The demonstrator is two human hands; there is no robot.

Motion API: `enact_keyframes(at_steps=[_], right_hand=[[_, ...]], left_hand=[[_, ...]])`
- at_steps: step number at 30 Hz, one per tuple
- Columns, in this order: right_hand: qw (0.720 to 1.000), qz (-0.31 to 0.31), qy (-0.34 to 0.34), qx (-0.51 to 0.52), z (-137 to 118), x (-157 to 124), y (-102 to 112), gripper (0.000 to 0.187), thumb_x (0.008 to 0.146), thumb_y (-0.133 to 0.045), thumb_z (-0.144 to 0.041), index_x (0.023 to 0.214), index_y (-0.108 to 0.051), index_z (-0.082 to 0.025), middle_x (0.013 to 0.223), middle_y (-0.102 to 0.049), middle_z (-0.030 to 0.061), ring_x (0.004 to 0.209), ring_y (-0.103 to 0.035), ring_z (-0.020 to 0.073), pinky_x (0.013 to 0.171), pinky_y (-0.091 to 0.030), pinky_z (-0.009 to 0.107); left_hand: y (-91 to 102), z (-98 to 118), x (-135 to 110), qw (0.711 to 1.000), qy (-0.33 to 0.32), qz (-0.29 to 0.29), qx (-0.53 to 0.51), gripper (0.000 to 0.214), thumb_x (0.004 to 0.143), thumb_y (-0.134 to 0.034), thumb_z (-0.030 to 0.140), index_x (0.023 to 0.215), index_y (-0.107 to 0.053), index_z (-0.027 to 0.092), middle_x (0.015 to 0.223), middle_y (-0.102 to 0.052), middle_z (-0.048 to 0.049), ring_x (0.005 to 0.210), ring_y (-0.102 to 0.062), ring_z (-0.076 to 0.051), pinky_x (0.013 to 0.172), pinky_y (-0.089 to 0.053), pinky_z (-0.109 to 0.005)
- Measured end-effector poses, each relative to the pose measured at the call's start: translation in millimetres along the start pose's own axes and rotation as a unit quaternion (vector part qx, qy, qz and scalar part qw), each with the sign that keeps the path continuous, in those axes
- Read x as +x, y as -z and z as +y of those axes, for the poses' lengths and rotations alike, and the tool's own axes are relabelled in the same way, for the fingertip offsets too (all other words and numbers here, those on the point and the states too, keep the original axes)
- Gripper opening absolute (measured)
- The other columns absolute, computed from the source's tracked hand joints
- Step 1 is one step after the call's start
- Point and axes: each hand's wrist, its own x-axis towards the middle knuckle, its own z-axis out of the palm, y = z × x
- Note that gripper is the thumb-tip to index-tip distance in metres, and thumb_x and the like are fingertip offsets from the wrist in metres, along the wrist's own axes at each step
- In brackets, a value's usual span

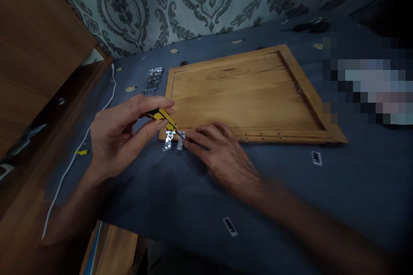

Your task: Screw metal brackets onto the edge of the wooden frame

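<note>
My left hand (119, 133) is closed around a yellow and black screwdriver (165, 118), thumb and fingers on its handle. The screwdriver slants down to the right, its tip at a silver metal hook (180, 142) on the near edge of a wooden board (232, 94). Fingertips of my right hand (222, 154) pinch at that hook beside the tip; the exact contact is partly hidden. Just left of it, a second metal hook (168, 141) sits on the same edge. Small dark holes show along the edge to the right of my right hand.
Several loose metal hooks (153, 80) lie beyond my left hand. A white cord (66, 176) runs along the left side of the dark blue cloth (277, 215). A black-handled object (311, 25) lies at the back right. Brown wooden furniture (35, 43) stands at left.
</note>
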Motion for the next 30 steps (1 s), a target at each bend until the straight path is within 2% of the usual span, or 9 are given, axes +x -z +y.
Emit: enact_keyframes(at_steps=[7,20,30], right_hand=[[1.000,0.011,0.007,0.009,1.4,-0.5,-1.8,0.029,0.095,-0.060,-0.006,0.119,-0.071,-0.017,0.129,-0.073,0.0068,0.116,-0.058,0.0276,0.106,-0.041,0.049],[1.000,0.009,0.008,0.001,0.6,-0.3,-1.0,0.032,0.093,-0.060,-0.004,0.119,-0.072,-0.019,0.128,-0.073,0.0069,0.116,-0.058,0.0265,0.105,-0.042,0.047],[1.000,0.006,0.011,0.001,3.2,-2.1,-3.0,0.034,0.094,-0.059,-0.006,0.123,-0.072,-0.021,0.129,-0.073,0.0065,0.118,-0.057,0.0268,0.106,-0.042,0.049]], left_hand=[[-1.1,1.8,-0.4,1.000,0.019,0.000,0.004,0.034,0.092,-0.074,0.014,0.122,-0.072,0.029,0.104,-0.078,0.0020,0.091,-0.075,-0.015,0.079,-0.063,-0.026],[2.0,0.3,0.1,0.999,0.011,-0.023,0.021,0.031,0.095,-0.071,0.017,0.122,-0.071,0.030,0.107,-0.078,0.0019,0.092,-0.076,-0.016,0.081,-0.064,-0.029],[1.8,-5.2,-2.8,1.000,0.001,0.023,-0.014,0.042,0.091,-0.073,0.009,0.127,-0.072,0.032,0.106,-0.078,0.0025,0.093,-0.076,-0.016,0.084,-0.064,-0.029]])
